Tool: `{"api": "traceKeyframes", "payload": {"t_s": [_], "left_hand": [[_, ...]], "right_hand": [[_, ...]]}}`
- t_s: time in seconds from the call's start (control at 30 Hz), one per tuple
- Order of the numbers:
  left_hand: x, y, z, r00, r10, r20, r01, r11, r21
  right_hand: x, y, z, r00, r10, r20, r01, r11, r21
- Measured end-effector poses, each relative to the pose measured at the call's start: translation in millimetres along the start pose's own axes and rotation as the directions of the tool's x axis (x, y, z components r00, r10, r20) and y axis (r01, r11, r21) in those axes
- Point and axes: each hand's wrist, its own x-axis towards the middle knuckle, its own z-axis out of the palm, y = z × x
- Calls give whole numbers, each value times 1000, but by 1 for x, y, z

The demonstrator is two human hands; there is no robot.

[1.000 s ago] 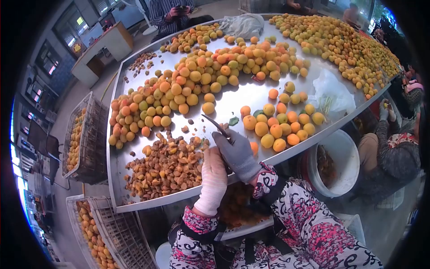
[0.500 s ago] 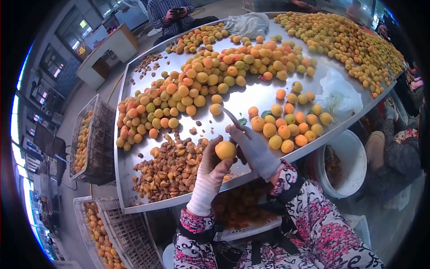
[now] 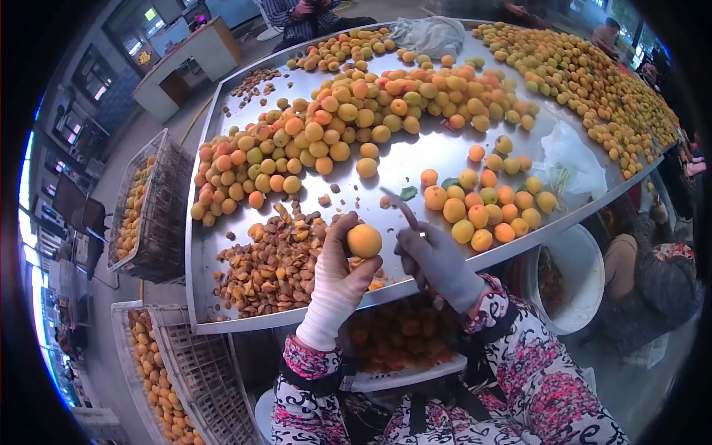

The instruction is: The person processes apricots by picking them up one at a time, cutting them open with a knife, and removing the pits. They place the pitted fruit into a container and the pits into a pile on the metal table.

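My left hand (image 3: 343, 271), in a pale striped glove, is closed around an apricot (image 3: 364, 241), gripped between thumb and fingers. In a grey glove, my right hand (image 3: 437, 261) grips a knife (image 3: 401, 208) with a narrow curved blade pointing up and away. A small gap separates the blade from the apricot. Under and left of my left hand lies a heap of brown apricot pits (image 3: 271, 278) on the metal table (image 3: 404, 167). A group of whole apricots (image 3: 475, 215) lies beyond my right hand. The knife's handle is mostly hidden in my fist.
A long pile of apricots (image 3: 326, 126) crosses the table, with a larger pile (image 3: 578, 81) at the far right. Crates of apricots (image 3: 152, 215) stand at left, a white bucket (image 3: 586, 285) at right. A tub of apricot halves (image 3: 404, 341) sits beneath the edge. Other people sit around.
My hands have moved apart: the knife and right hand have drawn back from the apricot, which my left hand still holds. The camera view has shifted slightly.
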Motion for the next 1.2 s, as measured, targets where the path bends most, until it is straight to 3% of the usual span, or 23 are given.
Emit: {"api": "traceKeyframes", "payload": {"t_s": [0.03, 0.07, 0.1, 0.17, 0.23, 0.33, 0.4, 0.43, 0.5, 0.67, 0.77, 0.83, 0.87, 1.0, 1.07, 1.2], "left_hand": [[-2, -3, 3, 1000, 29, -1, -29, 993, 115], [0, -4, 5, 965, 255, 68, -259, 870, 420], [0, -3, 7, 966, 246, 75, -255, 873, 416], [-1, 6, 12, 883, 422, 208, -450, 629, 634], [-1, 12, 12, 890, 402, 216, -445, 663, 602], [-3, 12, 14, 881, 384, 278, -469, 621, 629], [-8, 8, 18, 936, 307, 172, -351, 782, 515], [-8, 5, 19, 936, 307, 171, -350, 782, 516], [-8, 1, 20, 974, 224, -17, -214, 950, 229], [-11, 1, 24, 998, 49, -44, -45, 994, 97], [-9, -3, 16, 987, 160, 30, -163, 973, 165], [-7, -6, 14, 962, 271, 31, -264, 894, 361], [-9, -1, 13, 966, 244, 87, -258, 876, 407], [-8, -3, 12, 965, 259, 36, -252, 886, 389], [-7, -2, 9, 930, 339, 140, -354, 734, 579], [-8, 3, 12, 935, 307, 180, -351, 710, 610]], "right_hand": [[2, 0, 1, 1000, 9, -11, -9, 1000, 2], [4, 2, 3, 1000, 15, -4, -14, 995, 101], [7, 4, 5, 1000, 15, 4, -16, 980, 198], [16, 12, 3, 999, 52, 13, -54, 981, 187], [19, 13, 1, 982, 136, 134, -161, 969, 190], [15, 10, 0, 980, 134, 145, -166, 955, 246], [15, 13, 0, 984, 117, 137, -151, 950, 274], [15, 13, 0, 988, 82, 128, -115, 953, 280], [15, 13, 2, 991, 43, 126, -78, 955, 287], [14, 19, 5, 994, -11, 107, -20, 958, 285], [11, 12, 6, 992, -29, 123, -7, 960, 280], [9, 4, 6, 991, 53, 126, -90, 947, 310], [8, 2, 6, 983, 128, 132, -166, 924, 344], [9, 3, 7, 995, 90, 51, -101, 948, 302], [9, 2, 7, 993, 79, 84, -94, 977, 193], [18, 17, 3, 994, 40, 102, -60, 979, 194]]}}
